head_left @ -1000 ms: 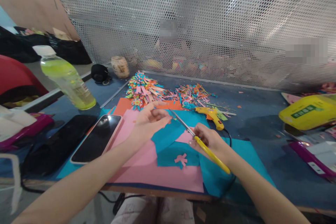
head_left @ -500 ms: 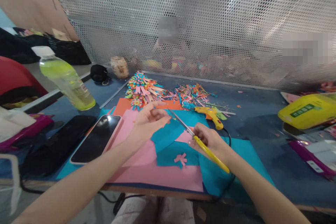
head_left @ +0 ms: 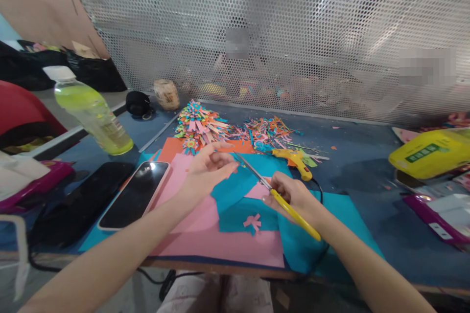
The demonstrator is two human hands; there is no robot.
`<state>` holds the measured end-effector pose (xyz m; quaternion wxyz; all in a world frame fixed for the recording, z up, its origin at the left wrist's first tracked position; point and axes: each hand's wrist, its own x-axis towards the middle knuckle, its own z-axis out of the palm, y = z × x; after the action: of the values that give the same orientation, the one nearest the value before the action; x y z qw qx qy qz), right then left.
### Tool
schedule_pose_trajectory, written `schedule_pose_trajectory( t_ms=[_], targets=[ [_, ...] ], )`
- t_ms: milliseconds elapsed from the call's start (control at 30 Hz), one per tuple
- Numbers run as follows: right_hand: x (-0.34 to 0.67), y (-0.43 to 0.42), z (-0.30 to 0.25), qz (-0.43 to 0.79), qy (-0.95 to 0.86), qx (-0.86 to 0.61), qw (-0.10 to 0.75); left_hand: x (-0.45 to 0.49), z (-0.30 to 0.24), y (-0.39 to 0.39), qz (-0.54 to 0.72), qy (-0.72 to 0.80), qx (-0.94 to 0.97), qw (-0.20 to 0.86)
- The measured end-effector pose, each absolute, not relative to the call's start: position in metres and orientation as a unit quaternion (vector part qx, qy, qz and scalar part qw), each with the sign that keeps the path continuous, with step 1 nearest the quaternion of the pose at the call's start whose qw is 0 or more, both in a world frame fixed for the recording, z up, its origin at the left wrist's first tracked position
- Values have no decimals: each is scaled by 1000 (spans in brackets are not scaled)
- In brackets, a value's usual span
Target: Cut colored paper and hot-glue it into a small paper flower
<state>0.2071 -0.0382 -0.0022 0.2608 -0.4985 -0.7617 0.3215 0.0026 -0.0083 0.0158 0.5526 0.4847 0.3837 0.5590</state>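
Note:
My right hand (head_left: 290, 193) holds a pair of scissors (head_left: 293, 212) with yellow handles, its blades pointing up and left toward my left hand (head_left: 213, 166). The fingers of my left hand are curled with the thumb drawn in near the blade tips; whatever they pinch is too small to make out. Below both hands lie blue paper (head_left: 235, 186) and pink paper (head_left: 220, 247) in overlapping sheets. A small pink cut-paper piece (head_left: 253, 222) with several strips rests on the blue paper.
Behind my hands are a pile of paper flowers (head_left: 198, 122), paper scraps (head_left: 270, 129) and a yellow glue gun (head_left: 297, 161) with a cord. A phone (head_left: 135, 195) and a green drink bottle (head_left: 93, 112) stand left. A yellow pack (head_left: 429, 154) lies right. Perforated metal (head_left: 293, 34) rises behind.
Both hands and the scissors stay in nearly the same place. Only a very slight shift of the view shows.

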Motion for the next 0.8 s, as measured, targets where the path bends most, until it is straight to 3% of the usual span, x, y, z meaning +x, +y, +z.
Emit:
schedule_pose_trajectory(
  t_ms=[800],
  targets=[
    [207,-37,-3,309,-767,-504,250,1,9,-5,553,356,492,571]
  ],
)
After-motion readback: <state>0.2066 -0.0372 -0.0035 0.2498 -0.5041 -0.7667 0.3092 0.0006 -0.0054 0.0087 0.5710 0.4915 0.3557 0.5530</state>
